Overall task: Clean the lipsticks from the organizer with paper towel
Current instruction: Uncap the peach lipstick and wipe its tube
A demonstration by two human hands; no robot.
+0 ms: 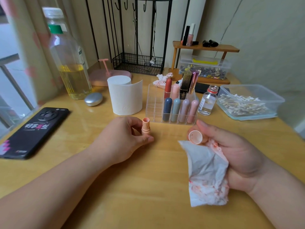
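My left hand (123, 139) pinches an uncapped peach lipstick tube (145, 127), upright on the wooden table just in front of the clear acrylic organizer (154, 103). My right hand (231, 149) holds the peach cap (195, 137), its open end facing me, together with a crumpled paper towel (208, 172) stained red and pink. Several capped lipsticks (179, 109) stand in the organizer's right-hand slots; its left slots hold nothing.
A paper roll (125, 96) stands left of the organizer, with an oil bottle (71, 63) and a black phone (34, 131) further left. A small glass bottle (207, 103) and a cotton-swab box (247, 103) sit right. A used tissue (160, 80) lies behind.
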